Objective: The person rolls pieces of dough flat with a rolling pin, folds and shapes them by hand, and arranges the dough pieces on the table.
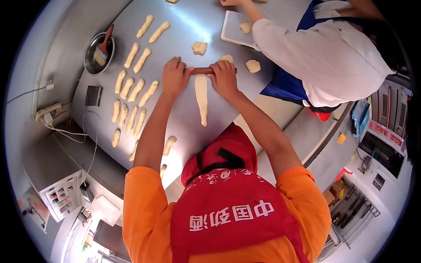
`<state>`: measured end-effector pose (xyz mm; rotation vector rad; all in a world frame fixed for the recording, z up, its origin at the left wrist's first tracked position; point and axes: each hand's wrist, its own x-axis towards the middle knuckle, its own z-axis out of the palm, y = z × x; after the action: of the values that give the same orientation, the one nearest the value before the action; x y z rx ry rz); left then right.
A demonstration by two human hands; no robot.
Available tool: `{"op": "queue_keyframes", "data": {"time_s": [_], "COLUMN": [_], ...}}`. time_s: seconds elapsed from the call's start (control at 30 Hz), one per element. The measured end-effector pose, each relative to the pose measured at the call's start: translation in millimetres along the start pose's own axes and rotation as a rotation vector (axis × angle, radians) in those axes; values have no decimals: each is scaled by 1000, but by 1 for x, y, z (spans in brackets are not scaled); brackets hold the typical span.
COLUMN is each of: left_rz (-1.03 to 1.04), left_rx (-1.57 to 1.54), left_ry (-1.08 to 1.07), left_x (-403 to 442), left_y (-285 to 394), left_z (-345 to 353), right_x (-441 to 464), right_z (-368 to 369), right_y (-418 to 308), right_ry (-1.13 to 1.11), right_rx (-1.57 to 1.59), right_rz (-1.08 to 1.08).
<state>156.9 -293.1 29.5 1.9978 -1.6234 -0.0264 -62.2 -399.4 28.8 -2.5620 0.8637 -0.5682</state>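
Both hands grasp a rolling pin (201,71) across a long dough strip (201,98), upper centre of the frame.
The left hand (174,76) and right hand (224,78) each close around one end of the pin; the strip tapers below it on the metal bench (182,116). Shaped dough pieces (131,55) line the left of the frame, near a bowl (94,70) holding a brush (104,46); another person's white sleeve (289,48) fills the upper right.

Red apron (228,193), white "中国劲酒" (231,215), smaller script (221,176) unclear
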Motion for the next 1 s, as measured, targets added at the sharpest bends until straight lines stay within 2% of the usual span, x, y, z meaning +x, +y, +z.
{"op": "queue_keyframes", "data": {"time_s": [0.03, 0.13, 0.2, 0.27, 0.33, 0.37, 0.43, 0.47, 0.5, 0.53, 0.63, 0.73, 0.83, 0.93, 1.0], "left_rz": [29, -112, 9, -4, -93, -177, -308, -351, -270, -190, -67, -149, -225, -243, -234], "left_rx": [34, -6, 232, 222, 174, 120, 110, 159, 174, 184, 330, 195, 173, 59, -42], "left_ry": [41, -65, 54, 87, 29, -60, -243, -333, -223, -116, 34, -180, -253, -255, -223], "left_x": [-6, -55, -103, -142, -145, -138, -101, -70, -48, -36, -55, -131, -211, -270, -289], "left_y": [1, 32, 61, 90, 94, 86, 66, 52, 39, 30, 22, 63, 113, 134, 132], "left_z": [2, -16, -21, -37, -42, -41, -32, -24, -17, -10, 16, -7, -27, -38, -41], "right_x": [-1, -40, -94, -138, -158, -144, -86, -57, -36, -23, -46, -123, -202, -261, -265], "right_z": [-3, -7, -7, -10, -16, -10, -18, -12, -9, -5, -2, -9, -33, -28, -28], "right_y": [-4, -23, -43, -54, -55, -38, -30, -28, -25, -20, -25, -57, -95, -99, -88], "right_ry": [-11, 30, 11, -29, -40, 0, -189, -29, 88, 112, -17, -110, -234, -239, -257], "right_rx": [4, -47, -98, -98, -50, 13, 11, 27, 5, -53, -126, -208, -141, -58, 3], "right_rz": [24, -3, -11, -8, -31, -56, 102, 86, 36, -9, 13, 39, 67, 6, -17]}}
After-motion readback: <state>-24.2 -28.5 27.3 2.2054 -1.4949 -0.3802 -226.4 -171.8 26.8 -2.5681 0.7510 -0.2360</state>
